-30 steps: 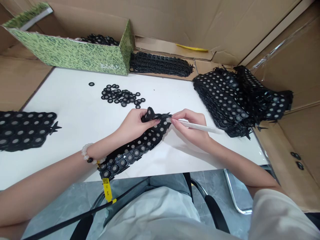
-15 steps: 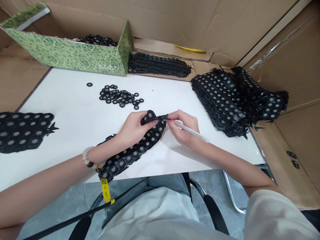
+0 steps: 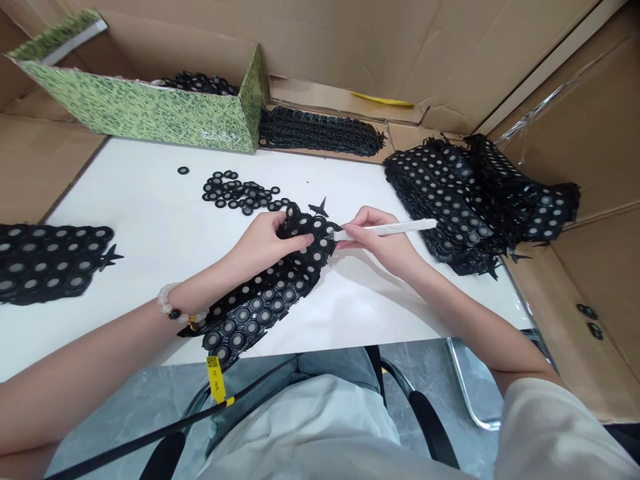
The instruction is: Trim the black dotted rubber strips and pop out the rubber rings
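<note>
My left hand (image 3: 263,243) grips the far end of a black rubber sheet (image 3: 260,293) studded with round washers, which stretches from the table's front edge toward the middle. My right hand (image 3: 383,240) is closed round a thin white stick (image 3: 387,229), whose tip touches the sheet's upper right corner. A small pile of loose black washers (image 3: 240,190) lies just beyond the sheet on the white table (image 3: 150,220).
A tall stack of washer sheets (image 3: 450,193) stands at the right, another sheet stack (image 3: 45,263) at the left edge. A green patterned box (image 3: 150,110) with washers inside sits at the back left, beside a row of black strips (image 3: 320,132). Cardboard walls surround the table.
The sheet's far end has shifted away from me and flattened out. My right hand has swung the white stick so it now lies level, pointing left at the sheet.
</note>
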Demonstrator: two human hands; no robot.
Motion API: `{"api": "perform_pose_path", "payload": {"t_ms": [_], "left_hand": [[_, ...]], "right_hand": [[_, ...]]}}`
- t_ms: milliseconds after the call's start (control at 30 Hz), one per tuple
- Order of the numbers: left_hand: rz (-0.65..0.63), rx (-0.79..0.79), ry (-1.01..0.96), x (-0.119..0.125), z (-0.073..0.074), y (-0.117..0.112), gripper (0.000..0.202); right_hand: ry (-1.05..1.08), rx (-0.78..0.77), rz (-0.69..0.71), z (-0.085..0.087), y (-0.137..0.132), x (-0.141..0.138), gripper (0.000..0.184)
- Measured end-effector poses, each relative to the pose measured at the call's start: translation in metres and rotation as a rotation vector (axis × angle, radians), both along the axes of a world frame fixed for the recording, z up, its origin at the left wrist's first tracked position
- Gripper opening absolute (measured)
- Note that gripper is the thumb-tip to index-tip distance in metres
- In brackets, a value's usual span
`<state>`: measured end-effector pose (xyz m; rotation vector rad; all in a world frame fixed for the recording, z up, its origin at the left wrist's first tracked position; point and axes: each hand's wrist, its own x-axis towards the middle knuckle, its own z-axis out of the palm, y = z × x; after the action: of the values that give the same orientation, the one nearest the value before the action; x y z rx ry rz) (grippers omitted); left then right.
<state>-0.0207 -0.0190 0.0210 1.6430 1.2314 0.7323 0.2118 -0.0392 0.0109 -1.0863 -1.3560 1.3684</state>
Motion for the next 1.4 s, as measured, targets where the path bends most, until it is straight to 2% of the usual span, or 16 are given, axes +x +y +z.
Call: {"api": "perform_pose_path", "payload": {"t_ms": [100,267,433,633,767,1100,1233,1400], "left_hand": [[-0.015,-0.054,0.049,0.000,0.001,0.001,0.046],[-0.108,-0.079,0.057,0.001,0.003,-0.001,0.033],[-0.110,-0.040,0.007,0.001,0.000,-0.001,0.033],[-0.095,-0.034,0.016,0.001,0.001,-0.002,0.033],[-0.126,-0.039,0.009,0.002,0.003,-0.004,0.032],[-0.009,-0.023,-0.045,0.006,-0.006,-0.012,0.035],[-0.003,-0.005,-0.021,0.008,-0.006,-0.016,0.033],[-0.057,0.002,-0.011,0.012,-0.007,-0.021,0.033]], "right_hand": [[-0.007,0.022,-0.019,0.001,-0.006,-0.005,0.036],[-0.045,0.053,-0.026,0.006,-0.014,-0.008,0.037],[-0.177,0.152,-0.049,0.008,-0.014,-0.005,0.036],[-0.133,0.156,-0.043,0.007,-0.016,-0.006,0.035],[-0.242,0.218,-0.071,0.007,-0.017,-0.006,0.033],[-0.420,0.381,-0.116,-0.009,-0.027,-0.015,0.021],[-0.459,0.395,-0.143,-0.010,-0.029,-0.016,0.020],[-0.486,0.406,-0.137,-0.015,-0.029,-0.018,0.019]]}}
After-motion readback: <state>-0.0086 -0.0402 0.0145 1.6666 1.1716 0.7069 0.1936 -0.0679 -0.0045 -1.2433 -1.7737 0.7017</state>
